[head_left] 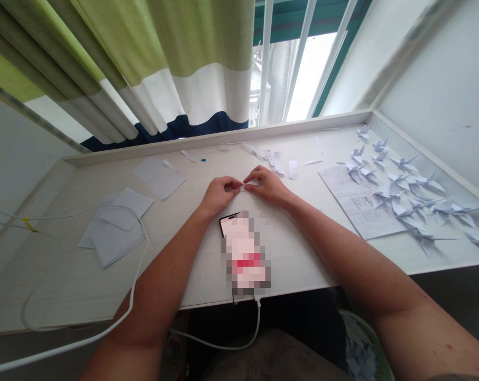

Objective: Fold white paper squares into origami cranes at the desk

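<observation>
My left hand and my right hand meet above the middle of the desk, fingertips pinched together. Between them is a small piece of white paper, mostly covered by the fingers, so its folds do not show. Just below the hands lies a phone, its screen blurred out, with a white cable plugged into its lower end. Several folded paper cranes stand to the right of my right hand, some of them on a printed sheet.
Stacks of white paper squares and more sheets lie on the left. Paper scraps are scattered behind the hands. A white cord loops across the left side. Below the desk's right edge sits a green-rimmed bin holding paper.
</observation>
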`<state>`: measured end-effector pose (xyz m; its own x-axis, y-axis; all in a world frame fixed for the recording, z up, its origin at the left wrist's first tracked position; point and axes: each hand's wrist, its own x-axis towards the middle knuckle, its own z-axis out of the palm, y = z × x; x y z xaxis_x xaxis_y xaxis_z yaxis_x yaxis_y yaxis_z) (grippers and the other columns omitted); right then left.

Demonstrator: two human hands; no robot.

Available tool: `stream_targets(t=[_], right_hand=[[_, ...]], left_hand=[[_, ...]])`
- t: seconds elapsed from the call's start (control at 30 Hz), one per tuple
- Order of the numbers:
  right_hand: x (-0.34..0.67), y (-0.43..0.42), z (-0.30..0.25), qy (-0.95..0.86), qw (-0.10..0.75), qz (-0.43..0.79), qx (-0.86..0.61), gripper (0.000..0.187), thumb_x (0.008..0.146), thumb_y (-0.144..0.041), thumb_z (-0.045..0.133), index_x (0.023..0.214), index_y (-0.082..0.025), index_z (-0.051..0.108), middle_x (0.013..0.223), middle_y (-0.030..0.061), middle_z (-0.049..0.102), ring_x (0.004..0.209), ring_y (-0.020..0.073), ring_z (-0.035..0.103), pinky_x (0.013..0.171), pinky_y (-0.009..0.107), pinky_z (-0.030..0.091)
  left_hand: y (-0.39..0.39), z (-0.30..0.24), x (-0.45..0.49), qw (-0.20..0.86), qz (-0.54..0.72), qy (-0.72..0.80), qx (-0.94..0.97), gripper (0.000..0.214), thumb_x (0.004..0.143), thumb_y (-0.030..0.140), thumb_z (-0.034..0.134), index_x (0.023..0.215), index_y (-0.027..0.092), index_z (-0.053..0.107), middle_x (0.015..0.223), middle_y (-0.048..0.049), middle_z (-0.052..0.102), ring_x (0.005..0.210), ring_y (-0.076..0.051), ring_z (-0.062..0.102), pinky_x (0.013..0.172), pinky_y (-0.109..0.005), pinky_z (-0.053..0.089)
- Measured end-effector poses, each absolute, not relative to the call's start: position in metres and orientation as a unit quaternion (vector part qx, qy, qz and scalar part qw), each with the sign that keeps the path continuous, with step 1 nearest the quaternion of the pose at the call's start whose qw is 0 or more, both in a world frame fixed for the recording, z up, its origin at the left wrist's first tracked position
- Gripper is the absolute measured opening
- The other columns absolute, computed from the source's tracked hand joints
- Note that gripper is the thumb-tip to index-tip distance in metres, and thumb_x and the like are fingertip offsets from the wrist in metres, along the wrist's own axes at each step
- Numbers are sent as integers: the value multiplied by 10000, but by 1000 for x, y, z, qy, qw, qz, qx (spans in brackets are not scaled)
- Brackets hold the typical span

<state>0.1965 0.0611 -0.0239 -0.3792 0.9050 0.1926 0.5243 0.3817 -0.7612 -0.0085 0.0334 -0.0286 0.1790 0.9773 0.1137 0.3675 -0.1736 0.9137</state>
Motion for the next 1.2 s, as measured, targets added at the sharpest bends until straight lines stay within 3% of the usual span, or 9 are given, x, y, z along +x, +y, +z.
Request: stream_targets(t=[0.4, 0.6, 0.97, 1.2], right_hand=[[193, 61, -29, -777, 322, 279, -464, 69, 859, -264, 800, 901, -222, 832, 1009, 66, 658, 992, 239, 654, 997, 427, 511], [193, 61, -30, -781, 322, 272, -461, 69, 867, -274, 798, 903, -224, 831, 1014, 69, 663, 997, 241, 655, 992, 426, 512], [203, 61, -25, -786, 320, 301, -435, 165, 933, -169, 646, 960, -186, 807, 1026, 80, 764, 991, 221, 690, 939, 377, 538], [204, 56, -22, -759, 327, 338, -451, 200, 863, -157, 725, 1050, -176, 791, 1056, 80, 791, 975, 219, 720, 950, 387, 568]], left_hand=[[34, -24, -11, 365, 385, 531, 661, 193, 879, 294, 649, 954, 180, 785, 937, -67, 804, 863, -208, 718, 846, -350, 559], [32, -29, -7, 361, 396, 519, 666, 236, 836, 247, 721, 1058, 177, 761, 991, -71, 798, 914, -199, 724, 939, -373, 567], [29, -32, -9, 262, 352, 485, 757, 242, 938, 164, 602, 1120, 211, 754, 1088, -68, 734, 941, -197, 687, 939, -375, 553], [26, -31, -9, 185, 316, 466, 805, 255, 994, 200, 543, 990, 250, 793, 1088, -63, 736, 1098, -237, 642, 1042, -406, 512]])
